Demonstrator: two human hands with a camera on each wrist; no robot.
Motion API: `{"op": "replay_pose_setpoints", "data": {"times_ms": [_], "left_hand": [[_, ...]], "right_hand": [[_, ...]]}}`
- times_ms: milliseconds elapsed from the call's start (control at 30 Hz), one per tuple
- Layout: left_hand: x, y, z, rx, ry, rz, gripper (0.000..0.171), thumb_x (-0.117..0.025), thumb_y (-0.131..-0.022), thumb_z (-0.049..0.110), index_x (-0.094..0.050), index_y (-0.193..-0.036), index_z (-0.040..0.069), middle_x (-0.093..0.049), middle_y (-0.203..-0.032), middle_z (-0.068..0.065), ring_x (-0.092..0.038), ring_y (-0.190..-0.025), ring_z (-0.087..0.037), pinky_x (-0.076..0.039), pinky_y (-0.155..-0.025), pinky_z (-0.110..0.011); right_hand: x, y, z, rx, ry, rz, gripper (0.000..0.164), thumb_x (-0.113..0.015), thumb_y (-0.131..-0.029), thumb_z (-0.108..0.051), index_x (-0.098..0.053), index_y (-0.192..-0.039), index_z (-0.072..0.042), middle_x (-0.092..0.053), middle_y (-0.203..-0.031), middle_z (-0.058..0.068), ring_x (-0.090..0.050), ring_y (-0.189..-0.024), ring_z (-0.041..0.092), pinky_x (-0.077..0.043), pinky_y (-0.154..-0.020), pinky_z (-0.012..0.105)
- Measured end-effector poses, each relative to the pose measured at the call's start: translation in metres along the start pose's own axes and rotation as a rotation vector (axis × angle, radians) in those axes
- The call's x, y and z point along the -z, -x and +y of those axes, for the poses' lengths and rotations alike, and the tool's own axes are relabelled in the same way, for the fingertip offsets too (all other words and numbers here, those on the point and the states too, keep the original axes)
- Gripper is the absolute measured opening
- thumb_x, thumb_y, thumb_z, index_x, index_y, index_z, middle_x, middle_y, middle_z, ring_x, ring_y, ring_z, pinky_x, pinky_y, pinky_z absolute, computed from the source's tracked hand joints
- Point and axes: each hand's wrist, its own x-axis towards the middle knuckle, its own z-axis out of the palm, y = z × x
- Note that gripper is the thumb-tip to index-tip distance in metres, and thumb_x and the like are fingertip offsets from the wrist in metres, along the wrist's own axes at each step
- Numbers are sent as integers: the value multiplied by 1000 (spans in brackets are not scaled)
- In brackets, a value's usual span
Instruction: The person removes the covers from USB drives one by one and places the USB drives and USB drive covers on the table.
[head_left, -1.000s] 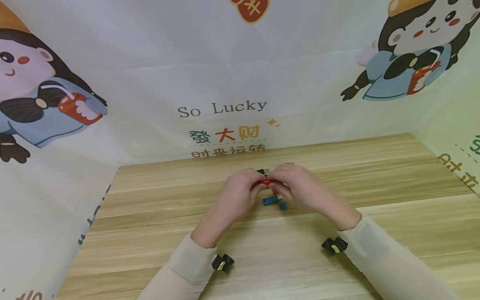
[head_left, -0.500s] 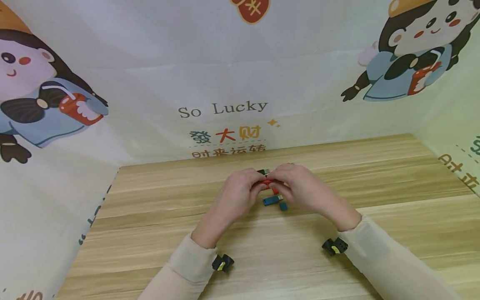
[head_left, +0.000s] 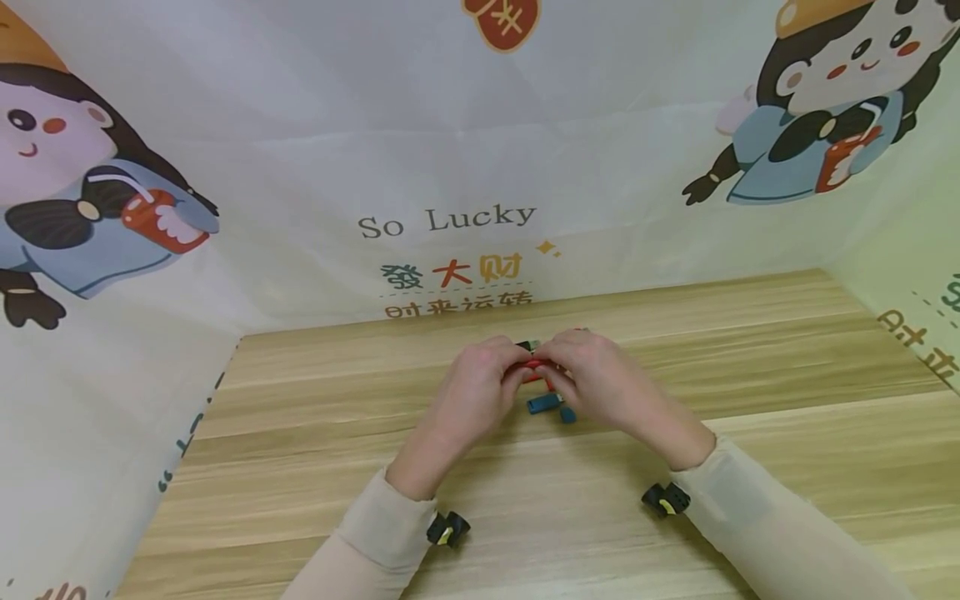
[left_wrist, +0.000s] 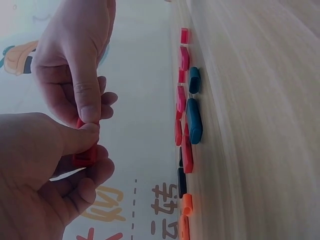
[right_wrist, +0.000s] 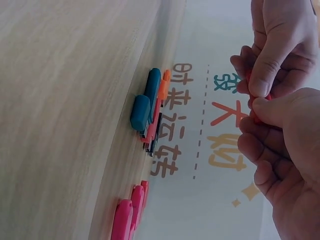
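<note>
Both hands meet above the table, pinching a red USB flash drive (left_wrist: 85, 159) between thumbs and fingers. My left hand (head_left: 474, 392) grips one end of it; my right hand (head_left: 609, 382) grips the other. Fingers cover most of the drive, so I cannot tell whether its cap is on. Just below the hands in the head view lies a blue USB flash drive (head_left: 543, 403) beside its separate blue cap (head_left: 567, 415). A black drive (head_left: 523, 345) shows partly behind the fingers.
Along the wooden table (head_left: 315, 433) lie more small drives and caps: red (left_wrist: 187, 154), orange (left_wrist: 185, 227) and pink (right_wrist: 122, 220). A white printed cloth (head_left: 300, 167) hangs behind the table and at both sides. Each cuff carries a small black camera (head_left: 447, 529).
Both hands keep their hold on the red drive. The right hand and wrist have shifted slightly, now covering more of the blue drive's metal plug. The head view has tilted a little.
</note>
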Motion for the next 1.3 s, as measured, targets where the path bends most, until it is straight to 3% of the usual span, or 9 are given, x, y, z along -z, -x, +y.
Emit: {"op": "replay_pose_setpoints", "data": {"times_ms": [500, 833, 1300], "left_hand": [[1, 0, -1, -33, 50, -9, 6, -68, -90, 14, -74, -91, 13, -65, -83, 4, -59, -75, -6, -49, -67, -21], [3, 0, 0, -20, 49, -14, 7, -68, -90, 13, -75, -93, 12, -65, -84, 4, -58, -74, -5, -49, -67, -20], [2, -1, -2, 9, 12, -45, 7, -68, -90, 15, -74, -92, 12, -64, -84, 6, -57, -74, -4, -48, -66, -18]], "right_hand": [[3, 1, 5, 26, -65, -23, 9, -67, -91, -12, -70, -99, -10, -66, -89, -4, -59, -81, 9, -50, -74, 27], [6, 1, 6, 15, -119, -30, 11, -66, -91, -10, -72, -100, -10, -67, -91, -4, -59, -81, 7, -51, -73, 25], [6, -1, 5, -10, -59, -46, 5, -67, -90, -11, -71, -94, -11, -66, -87, -4, -59, -78, 8, -51, -71, 26]]}}
